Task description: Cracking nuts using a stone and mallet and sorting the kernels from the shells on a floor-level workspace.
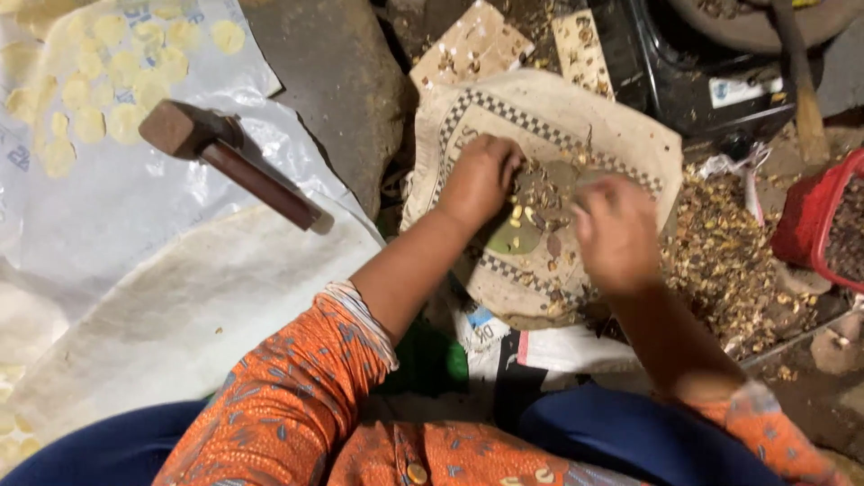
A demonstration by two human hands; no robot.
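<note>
My left hand (pixel 480 178) rests with curled fingers on a cream cloth with a checkered border (pixel 576 121), its fingertips in a small heap of brown shell bits and pale yellow kernels (pixel 537 202). My right hand (pixel 617 232) hovers over the same heap from the right, fingers bent down and blurred; whether it pinches anything cannot be told. A greenish patch of the cloth shows between the two hands. Both arms wear orange patterned sleeves.
A wooden mallet (pixel 225 155) lies on a white plastic sheet (pixel 135 216) at the left, beside flattened yellow discs (pixel 99 81). A grey stone (pixel 337 81) sits behind. Loose shells (pixel 729 261) pile at the right, by a red basket (pixel 823 220) and a black stove (pixel 693 63).
</note>
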